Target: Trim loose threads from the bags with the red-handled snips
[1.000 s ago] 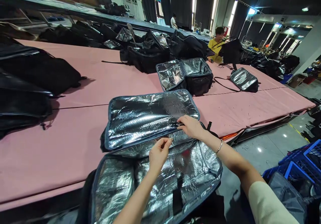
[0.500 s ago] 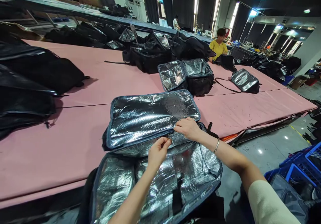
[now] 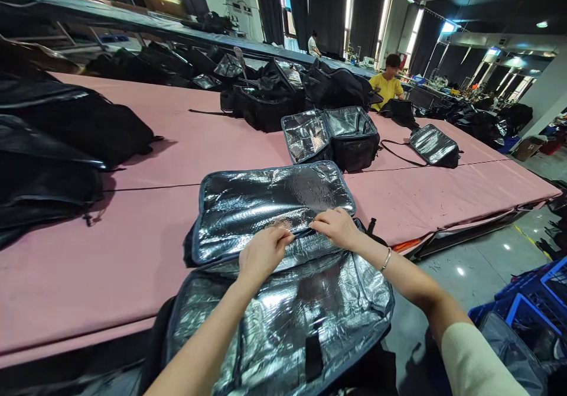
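Note:
An open insulated bag [image 3: 283, 319] with silver foil lining lies at the near edge of the pink table [image 3: 133, 230]. Its foil-lined lid [image 3: 266, 201] is folded back flat on the table. My left hand [image 3: 262, 253] is closed in a pinch on the lid's near edge at the hinge. My right hand [image 3: 337, 227] pinches the same edge a little to the right; a thin bracelet sits on that wrist. A black strap tab [image 3: 313, 351] shows inside the bag's body.
Another open foil-lined bag [image 3: 339, 133] stands farther back, a flat one [image 3: 433, 144] to its right. Black bags [image 3: 57, 142] pile at left and along the back. A person in a yellow shirt [image 3: 388, 84] works at the far side. Blue crates [image 3: 527, 319] stand on the floor at right.
My left hand has moved up and left from the bag's inside to the lid's near edge and pinched it. My right hand stayed on that edge.

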`<state>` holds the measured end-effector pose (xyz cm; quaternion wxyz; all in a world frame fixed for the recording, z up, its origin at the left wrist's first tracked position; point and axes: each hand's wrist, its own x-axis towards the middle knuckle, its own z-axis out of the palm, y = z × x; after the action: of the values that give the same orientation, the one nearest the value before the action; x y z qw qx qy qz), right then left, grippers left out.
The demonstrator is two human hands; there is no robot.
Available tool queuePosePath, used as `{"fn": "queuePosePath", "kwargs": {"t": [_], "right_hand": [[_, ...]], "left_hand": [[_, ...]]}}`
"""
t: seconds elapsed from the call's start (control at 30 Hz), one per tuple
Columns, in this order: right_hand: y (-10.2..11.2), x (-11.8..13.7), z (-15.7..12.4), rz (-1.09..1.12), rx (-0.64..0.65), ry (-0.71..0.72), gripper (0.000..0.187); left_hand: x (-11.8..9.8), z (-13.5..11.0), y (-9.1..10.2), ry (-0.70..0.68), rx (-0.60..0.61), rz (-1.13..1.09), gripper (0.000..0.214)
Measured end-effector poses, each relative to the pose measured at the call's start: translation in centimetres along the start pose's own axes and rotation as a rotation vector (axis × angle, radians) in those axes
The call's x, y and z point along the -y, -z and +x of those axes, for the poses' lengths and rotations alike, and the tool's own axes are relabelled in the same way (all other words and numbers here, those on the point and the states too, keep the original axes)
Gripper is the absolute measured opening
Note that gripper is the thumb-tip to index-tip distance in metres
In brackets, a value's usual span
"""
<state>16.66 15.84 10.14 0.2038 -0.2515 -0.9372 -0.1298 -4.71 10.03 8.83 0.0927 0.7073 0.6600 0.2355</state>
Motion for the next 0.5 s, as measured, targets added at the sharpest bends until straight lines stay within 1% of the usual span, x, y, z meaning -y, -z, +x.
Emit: {"fn": "queuePosePath", "kwargs": {"t": [0.07,0.17,0.33,0.43,0.5], "right_hand": [[0.1,0.1,0.2,-0.039,-0.007,0.028,0.022],[0.2,0.2,0.4,-0.096,-0.021,0.059,0.019],[0.6,0.0,0.9,-0.135,-0.024,0.089,0.02],[1.0,-0.3,1.3,-0.142,-0.001,0.137,0.02],[1.4,-0.5,1.6,-0.135,0.043,0.183,0.018]], "left_hand": [[0.4,0.7,0.0,0.017,0.047,0.025,0.027],[0.6,1.1,0.1,0.027,0.097,0.038,0.028],[0.7,1.1,0.3,0.026,0.131,0.015,0.032],[1.1,1.2,0.4,0.017,0.152,-0.025,0.032],[1.4,1.4,0.4,0.002,0.171,-0.062,0.032]]}}
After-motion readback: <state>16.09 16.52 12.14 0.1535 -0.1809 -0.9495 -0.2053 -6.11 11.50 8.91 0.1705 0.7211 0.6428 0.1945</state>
